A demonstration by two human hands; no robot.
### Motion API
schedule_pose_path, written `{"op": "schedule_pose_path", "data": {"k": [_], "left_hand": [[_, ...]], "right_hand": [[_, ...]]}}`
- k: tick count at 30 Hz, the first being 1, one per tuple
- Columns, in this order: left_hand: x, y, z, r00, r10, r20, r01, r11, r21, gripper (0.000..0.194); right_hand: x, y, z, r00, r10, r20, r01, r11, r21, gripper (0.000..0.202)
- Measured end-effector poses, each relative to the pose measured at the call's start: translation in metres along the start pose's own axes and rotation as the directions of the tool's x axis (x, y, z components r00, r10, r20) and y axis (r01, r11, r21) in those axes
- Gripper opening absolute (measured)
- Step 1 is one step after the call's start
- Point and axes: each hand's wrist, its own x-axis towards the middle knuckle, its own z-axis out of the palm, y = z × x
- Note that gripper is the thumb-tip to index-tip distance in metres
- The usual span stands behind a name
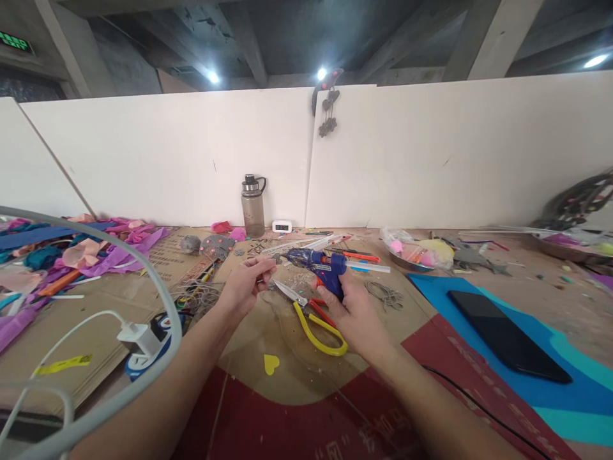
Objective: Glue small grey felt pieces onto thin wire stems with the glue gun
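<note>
Both forearms (191,364) are bare, tapering toward an equally bare left hand (245,284) and right hand (358,314).

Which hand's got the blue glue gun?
The right hand: it is wrapped around the handle of the blue glue gun. The left hand pinches just a small grey piece near the nozzle.

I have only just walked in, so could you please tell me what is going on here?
The person's right hand grips a blue glue gun, its nozzle close to the left hand, which pinches what looks like a small grey piece. Scissors lie on the cardboard below, with a yellow heart nearer the person.
</note>
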Motion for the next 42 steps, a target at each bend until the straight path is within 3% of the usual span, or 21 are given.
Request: {"op": "schedule_pose_path", "data": {"k": [38, 42], "left_hand": [[-0.0003, 0.0009, 0.0003, 1.0, -0.012, 0.017, 0.012, 1.0, 0.003, 0.025], [-0.0006, 0.0011, 0.0004, 1.0, -0.015, 0.021, 0.015, 1.0, -0.001, 0.025]], "right_hand": [[-0.0002, 0.0055, 0.0034, 0.999, -0.019, -0.049, 0.018, 0.999, -0.03, 0.028], [-0.0001, 0.0034, 0.0024, 1.0, -0.01, -0.011, 0.01, 1.0, -0.016, 0.028]]}}
